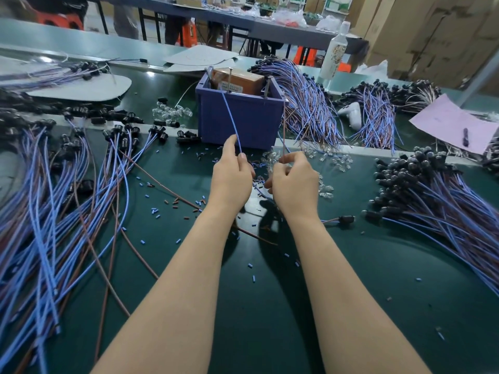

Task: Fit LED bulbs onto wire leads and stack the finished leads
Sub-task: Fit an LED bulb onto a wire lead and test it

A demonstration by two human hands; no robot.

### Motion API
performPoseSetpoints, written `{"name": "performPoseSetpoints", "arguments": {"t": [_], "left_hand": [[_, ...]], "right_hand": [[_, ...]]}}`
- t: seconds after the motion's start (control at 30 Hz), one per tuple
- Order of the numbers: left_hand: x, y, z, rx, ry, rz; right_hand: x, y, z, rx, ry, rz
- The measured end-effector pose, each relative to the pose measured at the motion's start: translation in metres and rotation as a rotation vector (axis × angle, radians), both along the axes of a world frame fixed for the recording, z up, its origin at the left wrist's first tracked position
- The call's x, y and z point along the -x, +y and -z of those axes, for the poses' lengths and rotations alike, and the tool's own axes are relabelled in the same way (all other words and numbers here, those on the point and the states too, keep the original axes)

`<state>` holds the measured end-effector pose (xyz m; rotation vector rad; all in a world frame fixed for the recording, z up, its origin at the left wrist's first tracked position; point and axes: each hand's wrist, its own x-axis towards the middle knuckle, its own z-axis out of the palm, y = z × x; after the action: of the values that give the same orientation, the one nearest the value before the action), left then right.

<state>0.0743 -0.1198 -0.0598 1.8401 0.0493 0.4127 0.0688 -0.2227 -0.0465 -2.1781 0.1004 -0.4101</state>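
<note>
Far left: loose heap of blue and brown wire leads with black sockets (54, 211) fanned across the dark green bench mat (270, 306), sockets pointing away from the person. Judged to be the unfinished supply, kept within the left hand's reach.

Short blue and brown insulation offcuts (155, 211) litter the mat between the heap and the hands.

Left hand (232, 179): thumb and forefinger pinch a thin blue insulated wire (231, 117), which rises taut to the rim of the purple plastic bin (253, 125) just behind. The bin probably serves as an anchor to keep the strands apart.

Right hand (294, 184): fingers curled, pinching a thin brown wire (284, 125) that runs up toward the bin's right corner. The lead in hand therefore sits at centre, its two strands spread between the hands; its socket end is hidden behind them.

Small clear LED bulbs (332, 157) lie scattered just beyond the right hand, near for picking. Whether one is already held cannot be told.

Right: neat stack of finished leads with bulb-fitted black heads (432, 193), heads aligned, wires trailing right.
</note>
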Motion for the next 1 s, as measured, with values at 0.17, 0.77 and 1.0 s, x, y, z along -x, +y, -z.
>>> {"name": "performPoseSetpoints", "arguments": {"t": [0.17,0.77,1.0], "left_hand": [[-0.0009,0.0022,-0.0003,0.016,0.025,0.009],[-0.0001,0.0032,-0.0038,0.028,0.062,0.069],[-0.0002,0.0043,-0.0041,0.019,0.06,0.069]], "right_hand": [[0.0023,0.0019,0.0004,0.11,-0.036,-0.011],[0.006,0.0033,0.0013,0.205,-0.088,-0.09],[0.0055,0.0039,0.0016,0.214,-0.095,-0.106]]}}
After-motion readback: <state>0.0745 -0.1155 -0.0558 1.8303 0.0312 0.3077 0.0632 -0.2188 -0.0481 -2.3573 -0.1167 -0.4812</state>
